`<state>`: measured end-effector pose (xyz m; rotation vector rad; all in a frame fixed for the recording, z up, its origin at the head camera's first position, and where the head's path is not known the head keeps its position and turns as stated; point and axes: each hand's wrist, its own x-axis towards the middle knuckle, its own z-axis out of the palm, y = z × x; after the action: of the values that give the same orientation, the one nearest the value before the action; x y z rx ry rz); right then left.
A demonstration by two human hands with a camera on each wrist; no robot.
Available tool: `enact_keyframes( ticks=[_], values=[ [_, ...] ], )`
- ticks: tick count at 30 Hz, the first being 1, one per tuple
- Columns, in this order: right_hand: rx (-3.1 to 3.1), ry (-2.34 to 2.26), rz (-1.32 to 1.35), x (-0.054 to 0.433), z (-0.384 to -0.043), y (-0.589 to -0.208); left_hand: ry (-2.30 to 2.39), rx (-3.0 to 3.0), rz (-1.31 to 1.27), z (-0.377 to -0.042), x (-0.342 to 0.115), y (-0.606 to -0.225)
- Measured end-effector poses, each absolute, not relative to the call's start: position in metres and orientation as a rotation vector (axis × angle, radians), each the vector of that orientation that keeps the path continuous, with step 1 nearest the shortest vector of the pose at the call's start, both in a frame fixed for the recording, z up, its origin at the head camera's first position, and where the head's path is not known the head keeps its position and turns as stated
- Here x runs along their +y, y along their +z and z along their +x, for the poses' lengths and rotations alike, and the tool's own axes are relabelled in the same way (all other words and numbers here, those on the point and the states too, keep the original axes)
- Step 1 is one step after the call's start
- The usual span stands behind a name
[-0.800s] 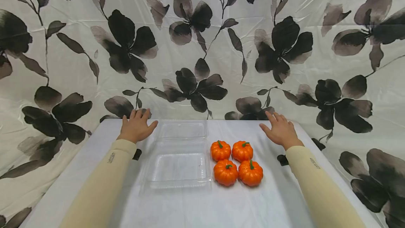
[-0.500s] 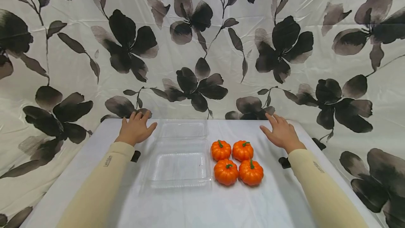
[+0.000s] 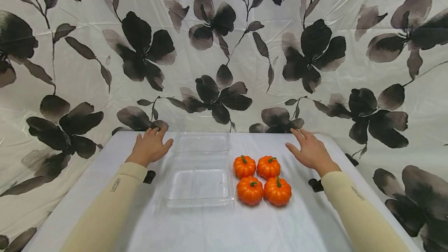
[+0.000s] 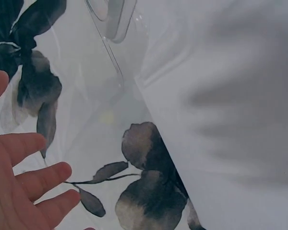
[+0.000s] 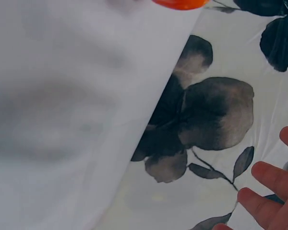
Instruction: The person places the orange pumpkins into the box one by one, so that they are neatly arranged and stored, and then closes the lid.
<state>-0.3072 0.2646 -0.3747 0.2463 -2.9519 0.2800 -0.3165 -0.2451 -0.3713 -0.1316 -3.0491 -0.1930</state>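
Several small orange pumpkins (image 3: 261, 179) sit in a tight square on the white table (image 3: 245, 224). Left of them lies a clear plastic clamshell container (image 3: 200, 176), lid folded back toward the far edge. My left hand (image 3: 150, 146) hovers flat with fingers spread, just left of the container's lid and holding nothing. My right hand (image 3: 309, 149) is spread the same way, right of the pumpkins, also holding nothing. The left wrist view shows my straight fingers (image 4: 24, 184) and a corner of the container (image 4: 113, 28). In the right wrist view fingertips (image 5: 273, 191) and a sliver of one pumpkin (image 5: 180, 4) show.
A white backdrop cloth (image 3: 224, 49) printed with dark flowers hangs behind the table and drapes down both sides. The table's far edge (image 3: 224, 132) lies just beyond my fingertips. Bare tabletop stretches in front of the container and pumpkins.
Both hands have sunk slightly and drawn a little back toward me; their fingers stay spread. The pumpkins and container have not moved.
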Motion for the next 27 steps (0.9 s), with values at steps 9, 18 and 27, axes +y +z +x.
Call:
enact_keyframes(
  ticks=[9, 18, 27],
  values=[
    [-2.940, 0.352, 0.293, 0.261, -0.297, -0.378, -0.200, -3.036, -0.148, -0.310, -0.243, -0.373],
    [-2.936, 0.387, 0.346, 0.258, -0.287, -0.380, -0.229, -3.003, -0.181, -0.304, -0.244, -0.379],
    [-2.940, 0.450, 0.382, 0.255, -0.277, -0.385, -0.372, -3.009, -0.207, -0.296, -0.243, -0.386]
  ],
)
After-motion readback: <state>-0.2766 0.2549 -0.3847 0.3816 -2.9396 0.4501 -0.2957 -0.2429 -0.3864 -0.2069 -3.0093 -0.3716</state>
